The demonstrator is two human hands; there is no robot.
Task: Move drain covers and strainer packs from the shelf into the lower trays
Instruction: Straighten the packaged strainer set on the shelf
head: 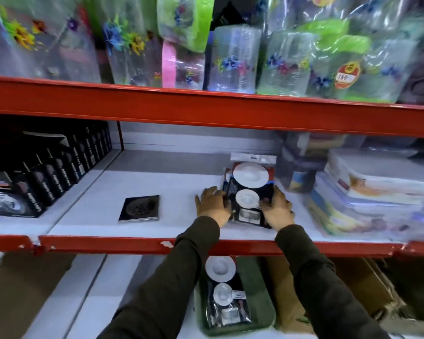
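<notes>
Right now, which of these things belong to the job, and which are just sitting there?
Job: strainer packs held between left hand and right hand; square drain cover; green tray below holding a pack.

Bystanders: black boxes; floral containers; lidded tubs.

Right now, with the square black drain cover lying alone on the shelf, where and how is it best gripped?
Probably by its front edge, from the aisle side. The drain cover lies flat on the white shelf, thin and square, so a pinch on the near edge or two opposite edges suits it. Nothing crowds it, and the left hand is nearest.
</notes>
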